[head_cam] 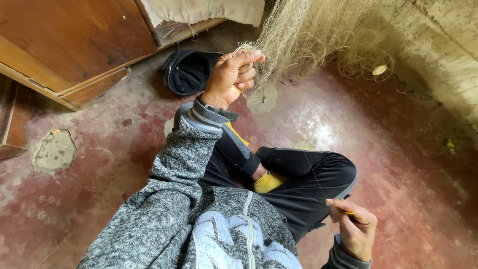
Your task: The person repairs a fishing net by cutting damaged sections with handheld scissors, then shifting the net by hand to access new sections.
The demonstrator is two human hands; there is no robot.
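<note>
My left hand (234,74) is raised in front of me, its fingers pinched on the edge of a pale, fine-meshed fishing net (308,35) that hangs down from above. My right hand (354,226) is low at the right, close to my knee, pinching a small yellow netting needle (348,213). A thin thread (312,174) runs from that needle up toward the net. I sit cross-legged in black trousers (308,179), a grey speckled jacket and yellow socks (269,182).
A dark cap (189,72) lies on the worn red concrete floor (398,149) beyond my left hand. Wooden furniture (74,45) stands at the upper left. A rough concrete wall (438,55) rises at the right. Broken patches (54,149) mark the floor.
</note>
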